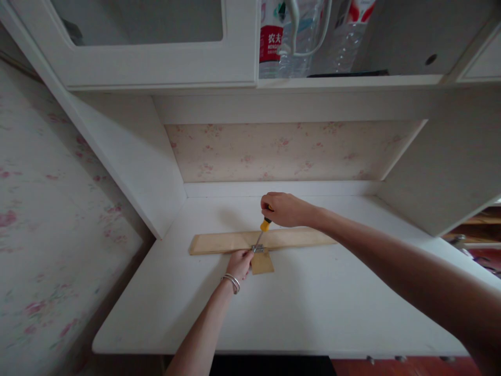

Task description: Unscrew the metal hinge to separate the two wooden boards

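Two hands work near the back of a white surface [313, 303] set into a white alcove of cabinetry. The right hand [285, 210] is clenched around the yellow-and-black handle of a screwdriver [263, 230], which slants down and to the left so that its tip meets a small metal hinge [258, 248]. The hinge sits where a long wooden strip [219, 242], lying parallel to the back edge of the surface, meets a small wooden square [262, 262] that juts toward the front edge. The left hand [239, 263], with bracelets [232, 282] on its wrist, is pressed down just beside the hinge, fingertips touching the wood at the joint; whether it pinches anything I cannot tell.

The rest of the surface is bare white, with a rounded front-left corner. Floral wallpaper [282, 152] lines the back of the alcove and the wall at the left. Above, a shelf [348, 80] carries large clear water bottles [297, 36] with a red label, next to a white cabinet door [156, 57] with a glass pane.
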A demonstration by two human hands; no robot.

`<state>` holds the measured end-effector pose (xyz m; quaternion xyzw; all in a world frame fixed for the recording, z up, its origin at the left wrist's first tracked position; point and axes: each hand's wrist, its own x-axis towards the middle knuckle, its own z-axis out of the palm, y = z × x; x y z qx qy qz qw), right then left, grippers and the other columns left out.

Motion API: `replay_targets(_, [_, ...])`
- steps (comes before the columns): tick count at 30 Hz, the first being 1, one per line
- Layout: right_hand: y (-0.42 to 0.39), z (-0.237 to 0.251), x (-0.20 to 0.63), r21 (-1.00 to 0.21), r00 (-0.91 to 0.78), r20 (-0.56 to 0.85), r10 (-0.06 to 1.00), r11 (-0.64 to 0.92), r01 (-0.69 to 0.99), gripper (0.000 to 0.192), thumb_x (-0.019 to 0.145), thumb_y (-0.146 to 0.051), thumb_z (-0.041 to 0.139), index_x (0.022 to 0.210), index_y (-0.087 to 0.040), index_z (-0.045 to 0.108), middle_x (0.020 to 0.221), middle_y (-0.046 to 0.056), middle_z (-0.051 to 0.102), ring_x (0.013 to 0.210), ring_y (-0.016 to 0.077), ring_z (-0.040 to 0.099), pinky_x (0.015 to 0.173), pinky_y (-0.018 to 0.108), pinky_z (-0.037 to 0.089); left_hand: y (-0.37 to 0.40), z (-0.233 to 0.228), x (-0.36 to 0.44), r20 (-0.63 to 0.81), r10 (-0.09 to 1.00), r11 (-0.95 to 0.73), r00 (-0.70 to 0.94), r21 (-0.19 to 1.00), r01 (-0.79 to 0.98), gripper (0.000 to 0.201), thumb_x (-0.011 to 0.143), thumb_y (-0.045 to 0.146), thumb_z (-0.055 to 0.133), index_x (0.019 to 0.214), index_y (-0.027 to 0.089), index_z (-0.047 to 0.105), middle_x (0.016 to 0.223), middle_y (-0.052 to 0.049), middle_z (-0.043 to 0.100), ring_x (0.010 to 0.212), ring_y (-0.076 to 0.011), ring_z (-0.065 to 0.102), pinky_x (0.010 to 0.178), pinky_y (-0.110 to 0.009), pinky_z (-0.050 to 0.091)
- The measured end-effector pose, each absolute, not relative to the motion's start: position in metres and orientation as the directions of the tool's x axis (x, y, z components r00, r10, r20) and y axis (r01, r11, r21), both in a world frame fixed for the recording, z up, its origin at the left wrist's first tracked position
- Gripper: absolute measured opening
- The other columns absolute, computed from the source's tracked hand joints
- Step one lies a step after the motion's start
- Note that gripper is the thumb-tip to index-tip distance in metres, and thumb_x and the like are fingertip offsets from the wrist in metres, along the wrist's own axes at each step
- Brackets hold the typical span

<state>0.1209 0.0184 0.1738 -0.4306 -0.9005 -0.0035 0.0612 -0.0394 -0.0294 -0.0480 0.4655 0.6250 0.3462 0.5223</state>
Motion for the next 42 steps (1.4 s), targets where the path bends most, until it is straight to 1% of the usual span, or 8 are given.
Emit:
replay_targets(4, [0.019, 0.172, 0.120, -0.088, -0.638, 0.122, 0.760, 0.649, 0.756, 0.034, 0.072, -0.028, 0.052, 0.105, -0.022, 0.054, 0.112, 0.006, 0.057, 0.083, 0.0183, 0.057, 0.067, 0.027, 0.039, -0.030, -0.046, -0.039, -0.334, 0.943, 0.329, -0.015, 0.919, 0.216, 0.032, 0.073, 0.047, 0.051, 0.066, 0.016, 0.054, 0.042, 0.008, 0.034, 0.029, -0.0051, 0.030, 0.030, -0.018, 0.017])
replay_targets(10, [0.021, 0.173, 0.117, -0.042, -0.618, 0.051, 0.785, 0.620, 0.784, 0.027, 0.081, -0.038, 0.044, 0.090, -0.020, 0.061, 0.092, 0.008, 0.063, 0.081, 0.0211, 0.058, 0.067, 0.029, 0.038, -0.030, -0.046, -0.039, -0.337, 0.941, 0.334, -0.021, 0.920, 0.206, 0.031, 0.073, 0.046, 0.051, 0.067, 0.016, 0.055, 0.042, 0.008, 0.034, 0.029, -0.0046, 0.030, 0.030, -0.017, 0.017])
replay_targets(14, [0.021, 0.174, 0.121, -0.065, -0.654, 0.039, 0.755, 0.655, 0.752, 0.030, 0.071, -0.029, 0.054, 0.101, -0.023, 0.057, 0.107, 0.006, 0.058, 0.083, 0.0190, 0.057, 0.065, 0.027, 0.038, -0.030, -0.047, -0.040, -0.332, 0.943, 0.330, -0.023, 0.924, 0.196, 0.030, 0.072, 0.045, 0.052, 0.066, 0.016, 0.055, 0.043, 0.008, 0.034, 0.029, -0.0049, 0.031, 0.030, -0.017, 0.017])
replay_targets(17, [0.022, 0.173, 0.123, -0.087, -0.614, 0.038, 0.788, 0.615, 0.784, 0.038, 0.073, -0.041, 0.054, 0.107, -0.023, 0.054, 0.107, 0.008, 0.057, 0.085, 0.0207, 0.057, 0.067, 0.028, 0.038, -0.031, -0.048, -0.040, -0.323, 0.946, 0.322, -0.027, 0.927, 0.190, 0.029, 0.072, 0.044, 0.052, 0.066, 0.016, 0.055, 0.043, 0.008, 0.034, 0.029, -0.0053, 0.032, 0.029, -0.017, 0.017])
replay_targets(24, [0.025, 0.171, 0.123, -0.114, -0.631, 0.015, 0.776, 0.628, 0.770, 0.030, 0.073, -0.027, 0.051, 0.102, -0.021, 0.056, 0.106, 0.007, 0.059, 0.083, 0.0185, 0.056, 0.066, 0.026, 0.037, -0.031, -0.049, -0.040, -0.320, 0.947, 0.318, -0.018, 0.932, 0.172, 0.028, 0.072, 0.043, 0.052, 0.065, 0.016, 0.054, 0.041, 0.008, 0.033, 0.028, -0.0053, 0.031, 0.028, -0.017, 0.017])
replay_targets(29, [0.025, 0.173, 0.120, -0.080, -0.547, 0.036, 0.837, 0.548, 0.833, 0.028, 0.078, -0.041, 0.047, 0.091, -0.020, 0.059, 0.093, 0.008, 0.063, 0.080, 0.0209, 0.057, 0.065, 0.028, 0.037, -0.031, -0.049, -0.040, -0.315, 0.949, 0.314, -0.019, 0.934, 0.172, 0.028, 0.073, 0.043, 0.051, 0.066, 0.016, 0.054, 0.041, 0.008, 0.034, 0.028, -0.0057, 0.031, 0.028, -0.018, 0.017])
replay_targets(36, [0.030, 0.169, 0.126, -0.121, -0.609, 0.013, 0.793, 0.606, 0.786, 0.032, 0.073, -0.032, 0.053, 0.103, -0.021, 0.059, 0.107, 0.008, 0.059, 0.083, 0.0185, 0.057, 0.066, 0.025, 0.038, -0.034, -0.046, -0.039, -0.304, 0.953, 0.302, -0.014, 0.939, 0.166, 0.028, 0.073, 0.043, 0.050, 0.067, 0.016, 0.055, 0.043, 0.008, 0.035, 0.028, -0.0054, 0.031, 0.028, -0.018, 0.017])
replay_targets(42, [0.030, 0.167, 0.127, -0.081, -0.574, 0.053, 0.817, 0.577, 0.813, 0.022, 0.077, -0.033, 0.046, 0.087, -0.020, 0.061, 0.092, 0.007, 0.063, 0.078, 0.0184, 0.056, 0.065, 0.026, 0.037, -0.033, -0.049, -0.040, -0.299, 0.954, 0.298, -0.019, 0.939, 0.171, 0.028, 0.072, 0.043, 0.051, 0.062, 0.016, 0.051, 0.041, 0.008, 0.033, 0.028, -0.0055, 0.031, 0.028, -0.018, 0.017])
